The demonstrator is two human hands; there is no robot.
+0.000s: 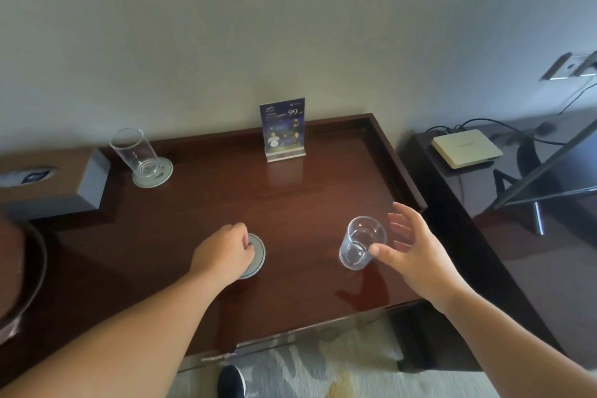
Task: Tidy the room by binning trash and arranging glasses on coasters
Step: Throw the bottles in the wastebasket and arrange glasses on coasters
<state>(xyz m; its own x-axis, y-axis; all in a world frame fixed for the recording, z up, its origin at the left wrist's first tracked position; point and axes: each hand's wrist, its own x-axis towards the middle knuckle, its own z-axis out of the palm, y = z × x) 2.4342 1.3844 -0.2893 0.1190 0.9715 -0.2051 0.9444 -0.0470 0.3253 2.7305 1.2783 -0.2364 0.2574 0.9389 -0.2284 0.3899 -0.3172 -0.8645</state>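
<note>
Gripping coaster, left hand; right hand maybe touching near-edge glass.

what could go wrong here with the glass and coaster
1. The right hand is spread, with only its thumb at the glass; a nudge might tip it on the glossy table.
2. The left hand covers much of the coaster, so the glass could land off-centre or on fingers.
</note>
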